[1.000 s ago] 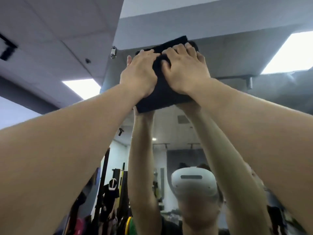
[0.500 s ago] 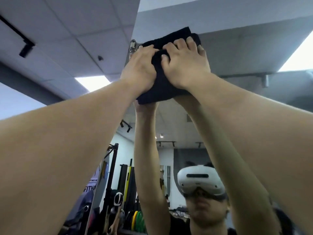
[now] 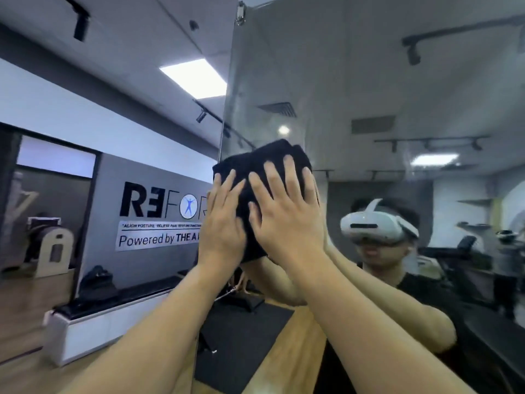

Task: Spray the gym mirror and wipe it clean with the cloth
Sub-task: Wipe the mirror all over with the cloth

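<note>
A folded black cloth (image 3: 257,163) lies flat against the gym mirror (image 3: 355,81), close to the mirror's left edge. My left hand (image 3: 220,228) presses on the cloth's left side with straight fingers. My right hand (image 3: 285,214) presses next to it, fingers spread flat over the cloth's middle and right part. Both arms reach up and forward from the bottom of the view. The mirror shows my reflection with a white headset and the reflected arms behind the cloth. No spray bottle is in view.
Left of the mirror's edge a grey wall carries a large sign (image 3: 162,214). Below it a low white bench (image 3: 93,328) with a dark top stands on the wooden floor. A black mat (image 3: 238,336) lies near the mirror's foot. Gym machines show in the reflection at right.
Both hands have slid the cloth down the mirror from its top edge to about head height. The fingers, curled before, now lie straight. The view has dropped from the ceiling toward the room.
</note>
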A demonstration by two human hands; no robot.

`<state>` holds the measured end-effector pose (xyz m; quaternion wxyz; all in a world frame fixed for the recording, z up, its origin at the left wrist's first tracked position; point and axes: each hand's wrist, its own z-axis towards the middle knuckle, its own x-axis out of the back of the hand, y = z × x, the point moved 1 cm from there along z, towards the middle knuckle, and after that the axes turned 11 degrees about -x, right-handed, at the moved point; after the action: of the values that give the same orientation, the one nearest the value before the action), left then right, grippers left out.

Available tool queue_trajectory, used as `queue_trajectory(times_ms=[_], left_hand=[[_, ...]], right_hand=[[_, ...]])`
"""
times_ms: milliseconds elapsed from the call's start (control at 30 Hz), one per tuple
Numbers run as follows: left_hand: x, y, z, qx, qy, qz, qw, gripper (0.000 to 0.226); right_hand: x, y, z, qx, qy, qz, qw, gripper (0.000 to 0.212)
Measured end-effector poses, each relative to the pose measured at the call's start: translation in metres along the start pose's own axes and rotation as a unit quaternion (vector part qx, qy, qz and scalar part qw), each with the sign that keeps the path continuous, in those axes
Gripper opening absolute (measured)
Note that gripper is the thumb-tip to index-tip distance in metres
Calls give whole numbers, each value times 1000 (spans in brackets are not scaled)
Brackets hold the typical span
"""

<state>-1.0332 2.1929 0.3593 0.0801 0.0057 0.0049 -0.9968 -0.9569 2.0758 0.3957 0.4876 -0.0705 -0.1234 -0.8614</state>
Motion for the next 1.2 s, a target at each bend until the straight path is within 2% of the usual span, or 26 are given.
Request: queue_trajectory(times_ms=[167,300,367,533,633,800,1000,1200], left_hand=[[2,33,-131,36,-44,7,998,66],[10,67,-233,46,-137,-13,989,69],[10,80,-258,37,-170,-25,985,65],[-6,97,-246,31,-173,-14,984,61],[-20,110,-236,-22,-147,1,989,59],[-49,144,-223,-125,-122,7,985,56],[-81,206,-220,-174,-108,-4,979,54],[-107,281,-231,-213,-140,-16,967,56]], right_hand=[[-20,1,-125,13,-30,-1,999,56],[-28,13,-237,26,-44,-32,998,57],[-25,24,-269,22,-53,-43,997,57],[-16,36,-265,-13,-39,-50,998,57],[-10,52,-266,-45,-18,-53,997,56],[4,83,-282,-152,24,-59,986,49],[29,138,-308,-207,58,-68,974,49],[58,198,-350,-269,57,-79,958,47]])
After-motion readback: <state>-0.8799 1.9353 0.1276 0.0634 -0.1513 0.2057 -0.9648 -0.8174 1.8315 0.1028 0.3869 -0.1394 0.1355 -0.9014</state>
